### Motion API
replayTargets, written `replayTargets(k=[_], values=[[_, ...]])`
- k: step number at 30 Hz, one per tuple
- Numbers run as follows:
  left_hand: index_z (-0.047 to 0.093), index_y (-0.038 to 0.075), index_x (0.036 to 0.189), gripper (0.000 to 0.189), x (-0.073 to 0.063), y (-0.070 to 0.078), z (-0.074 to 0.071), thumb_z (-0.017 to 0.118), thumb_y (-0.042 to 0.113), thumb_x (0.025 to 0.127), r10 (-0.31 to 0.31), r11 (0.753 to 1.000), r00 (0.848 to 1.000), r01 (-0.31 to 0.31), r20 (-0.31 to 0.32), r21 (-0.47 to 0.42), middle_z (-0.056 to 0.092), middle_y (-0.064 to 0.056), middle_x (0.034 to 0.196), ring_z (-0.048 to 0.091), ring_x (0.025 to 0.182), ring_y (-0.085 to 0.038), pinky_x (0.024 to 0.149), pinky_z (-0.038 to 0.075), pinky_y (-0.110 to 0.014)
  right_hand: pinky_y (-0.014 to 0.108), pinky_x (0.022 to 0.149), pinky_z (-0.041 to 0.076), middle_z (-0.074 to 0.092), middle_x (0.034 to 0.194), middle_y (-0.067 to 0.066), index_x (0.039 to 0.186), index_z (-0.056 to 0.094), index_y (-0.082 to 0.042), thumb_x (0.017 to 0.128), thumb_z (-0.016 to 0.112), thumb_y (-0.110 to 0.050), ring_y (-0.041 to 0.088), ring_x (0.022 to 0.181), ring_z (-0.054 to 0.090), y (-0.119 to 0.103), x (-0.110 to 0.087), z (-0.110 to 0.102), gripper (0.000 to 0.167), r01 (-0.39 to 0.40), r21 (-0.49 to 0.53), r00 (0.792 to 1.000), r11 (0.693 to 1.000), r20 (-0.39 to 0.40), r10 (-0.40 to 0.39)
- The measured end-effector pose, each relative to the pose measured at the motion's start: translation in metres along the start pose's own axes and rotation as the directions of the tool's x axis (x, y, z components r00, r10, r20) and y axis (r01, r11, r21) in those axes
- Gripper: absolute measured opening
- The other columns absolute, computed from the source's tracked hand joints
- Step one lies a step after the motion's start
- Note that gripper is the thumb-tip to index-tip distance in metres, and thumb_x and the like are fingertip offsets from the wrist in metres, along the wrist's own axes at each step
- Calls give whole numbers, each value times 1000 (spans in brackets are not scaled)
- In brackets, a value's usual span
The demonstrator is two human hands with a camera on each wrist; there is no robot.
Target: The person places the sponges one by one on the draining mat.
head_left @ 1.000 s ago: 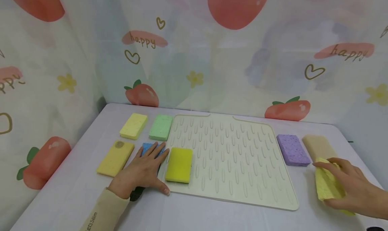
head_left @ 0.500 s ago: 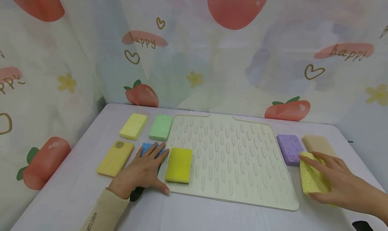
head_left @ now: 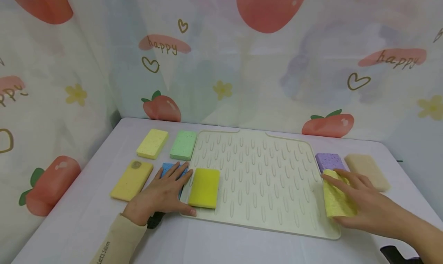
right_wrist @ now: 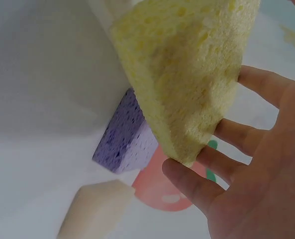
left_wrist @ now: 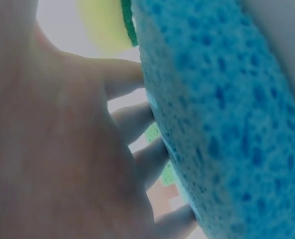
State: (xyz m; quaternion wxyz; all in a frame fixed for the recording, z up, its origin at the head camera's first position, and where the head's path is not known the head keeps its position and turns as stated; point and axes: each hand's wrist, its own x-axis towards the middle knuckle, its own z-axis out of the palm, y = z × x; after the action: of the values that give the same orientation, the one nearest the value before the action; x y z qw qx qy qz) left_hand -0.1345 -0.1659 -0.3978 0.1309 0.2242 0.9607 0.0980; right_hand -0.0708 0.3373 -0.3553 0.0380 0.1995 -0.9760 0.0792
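Observation:
My right hand (head_left: pixel 372 206) holds a pale yellow sponge (head_left: pixel 337 202) between thumb and fingers, over the right edge of the cream ridged mat (head_left: pixel 270 187). In the right wrist view, the porous sponge (right_wrist: pixel 187 79) is tilted, its long side against the fingertips. My left hand (head_left: pixel 160 194) lies spread over a blue sponge (head_left: pixel 167 167) beside the mat's left edge, covering most of it. Its fingers reach over the blue sponge (left_wrist: pixel 232 124) in the left wrist view, with their tips hidden. A bright yellow sponge (head_left: pixel 205 188) lies on the mat, right of that hand.
Left of the mat lie a light yellow sponge (head_left: pixel 152 144), a green sponge (head_left: pixel 183 145) and a tan-yellow sponge (head_left: pixel 131 183) with a dark round spot. On the right are a purple sponge (head_left: pixel 328 161), partly hidden, and a beige sponge (head_left: pixel 368 171). Patterned cloth walls surround the table.
My right hand has moved left with the pale yellow sponge, from in front of the beige sponge to the mat's right edge. The left hand stays almost still.

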Motion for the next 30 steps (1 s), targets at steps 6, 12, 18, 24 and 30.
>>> replayTargets(k=[6, 12, 18, 24, 30], values=[[30, 15, 157, 114, 0, 0, 0, 71, 76, 70, 7, 1000, 1000, -7, -6, 1, 16, -7, 167, 12, 155, -34, 116, 14, -71, 71, 88, 39, 38, 147, 17, 149, 42, -32, 67, 88, -45, 50, 139, 23, -11, 9, 1, 95, 27, 31, 1000, 999, -5, -27], [28, 15, 158, 129, -1, 0, -1, 77, 79, 57, -3, 1000, 1000, 3, -6, -2, 15, -8, 167, 11, 155, -35, 117, 12, -70, 63, 89, 42, 38, 149, 16, 150, 40, -32, 70, 85, -48, 44, 129, 36, -26, 20, 2, 93, 40, 33, 999, 999, 21, -41], [27, 16, 158, 134, -1, 0, 0, 78, 80, 53, -11, 1000, 1000, 11, -1, 8, 13, -8, 168, 10, 155, -35, 117, 11, -71, 63, 87, 48, 37, 151, 14, 152, 38, -33, 74, 80, -54, 41, 130, 37, -43, 31, 3, 91, 36, 27, 997, 999, 68, -38], [27, 17, 158, 134, 1, 1, 1, 77, 82, 52, -22, 1000, 1000, 22, 2, 9, 13, -7, 168, 10, 155, -34, 117, 10, -71, 64, 90, 46, 39, 151, 14, 151, 39, -34, 74, 81, -53, 42, 133, 36, -55, 39, 6, 90, 61, 36, 996, 997, 55, -63], [27, 17, 158, 135, 1, 2, 1, 76, 82, 52, -25, 1000, 1000, 25, 4, 14, 13, -6, 168, 10, 155, -34, 117, 10, -71, 63, 92, 47, 39, 152, 13, 151, 39, -35, 74, 80, -54, 40, 135, 36, -66, 47, 10, 89, 71, 41, 995, 997, 63, -74]])
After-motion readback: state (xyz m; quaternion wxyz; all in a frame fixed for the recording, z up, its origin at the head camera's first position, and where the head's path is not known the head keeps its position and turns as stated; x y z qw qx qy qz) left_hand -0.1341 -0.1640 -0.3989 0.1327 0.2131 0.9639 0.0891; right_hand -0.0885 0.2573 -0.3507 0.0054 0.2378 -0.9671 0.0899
